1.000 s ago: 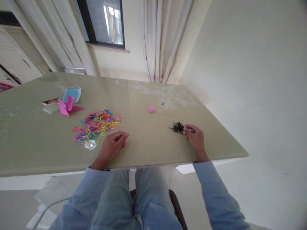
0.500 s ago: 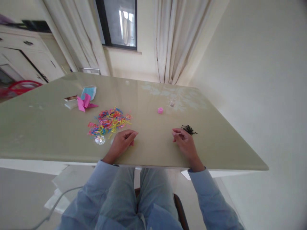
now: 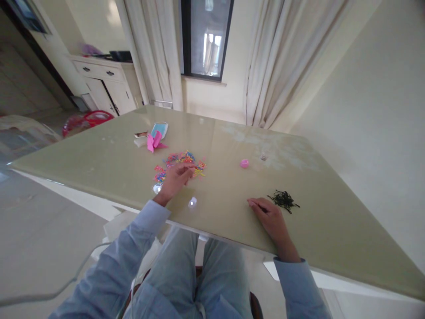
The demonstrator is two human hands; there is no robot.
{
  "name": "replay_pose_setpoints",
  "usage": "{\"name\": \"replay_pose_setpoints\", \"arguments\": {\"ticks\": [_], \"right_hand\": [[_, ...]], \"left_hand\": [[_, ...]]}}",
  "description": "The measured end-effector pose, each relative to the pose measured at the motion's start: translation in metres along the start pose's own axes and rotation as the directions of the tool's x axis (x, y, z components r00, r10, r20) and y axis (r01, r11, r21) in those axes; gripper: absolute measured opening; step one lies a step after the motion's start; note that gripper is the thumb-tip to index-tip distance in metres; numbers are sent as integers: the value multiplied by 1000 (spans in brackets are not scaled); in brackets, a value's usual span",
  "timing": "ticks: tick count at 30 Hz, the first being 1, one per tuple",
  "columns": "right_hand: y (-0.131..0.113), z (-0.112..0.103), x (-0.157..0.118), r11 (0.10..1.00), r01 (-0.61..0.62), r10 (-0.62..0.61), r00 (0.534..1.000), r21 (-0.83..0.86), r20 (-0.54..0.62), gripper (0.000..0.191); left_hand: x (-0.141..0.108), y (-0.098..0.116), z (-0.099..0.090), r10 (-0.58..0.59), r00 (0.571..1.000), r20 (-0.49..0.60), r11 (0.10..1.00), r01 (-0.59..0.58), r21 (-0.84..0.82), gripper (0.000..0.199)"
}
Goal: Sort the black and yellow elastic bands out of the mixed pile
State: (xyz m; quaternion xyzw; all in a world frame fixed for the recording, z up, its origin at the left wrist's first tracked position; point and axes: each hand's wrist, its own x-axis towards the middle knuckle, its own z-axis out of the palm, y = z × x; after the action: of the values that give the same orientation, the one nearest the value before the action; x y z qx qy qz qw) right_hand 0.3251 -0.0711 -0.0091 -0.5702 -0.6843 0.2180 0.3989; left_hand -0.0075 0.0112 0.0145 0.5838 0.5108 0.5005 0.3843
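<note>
My left hand (image 3: pixel 176 178) is over the near side of a pile of small colorful bands (image 3: pixel 181 158), its fingers pressed together; anything between them is too small to make out. My right hand (image 3: pixel 268 216) rests near the table edge with thumb and fingertips closed, and what it holds, if anything, cannot be made out. Just beyond it lies a heap of black bands (image 3: pixel 284 200). A small round pink item (image 3: pixel 244 164) sits between and beyond the hands. Close to my left wrist is a clear shiny object (image 3: pixel 157 188), partly hidden.
Farther back on the table (image 3: pixel 219 186) lie folded pink paper (image 3: pixel 155 141), a blue face mask (image 3: pixel 160 129) and a small transparent item (image 3: pixel 263 157). Another clear shiny spot (image 3: pixel 192 202) shows near the front edge. A wall stands at the right.
The view has swung left. My left hand has moved forward from beside the colorful pile to over its near part. My right hand now sits farther from the black heap, which shows more fully.
</note>
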Motion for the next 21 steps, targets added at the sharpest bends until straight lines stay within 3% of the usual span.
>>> {"name": "replay_pose_setpoints", "arguments": {"ticks": [2,4,8,11,16,21], "right_hand": [[-1,0,0,1000,-7,7,1000,-8,-9,28],[0,0,1,1000,-13,12,1000,-15,-17,27],[2,0,0,1000,-16,15,999,-16,-31,28],[2,0,0,1000,-21,20,999,-22,-39,29],[-1,-1,-1,999,-33,33,999,-25,-36,29],[-2,-1,-1,999,-36,35,999,-31,-35,30]], "left_hand": [[22,1,-20,9,996,-92,980,9,200,34],[45,3,-36,46,991,-122,897,12,442,31],[79,4,-49,-1,1000,-31,573,26,819,33],[92,2,-46,-52,997,49,465,-20,885,32],[103,-6,-41,-108,986,125,410,-70,909,24],[104,-14,-47,-123,985,122,384,-66,921,25]]}}
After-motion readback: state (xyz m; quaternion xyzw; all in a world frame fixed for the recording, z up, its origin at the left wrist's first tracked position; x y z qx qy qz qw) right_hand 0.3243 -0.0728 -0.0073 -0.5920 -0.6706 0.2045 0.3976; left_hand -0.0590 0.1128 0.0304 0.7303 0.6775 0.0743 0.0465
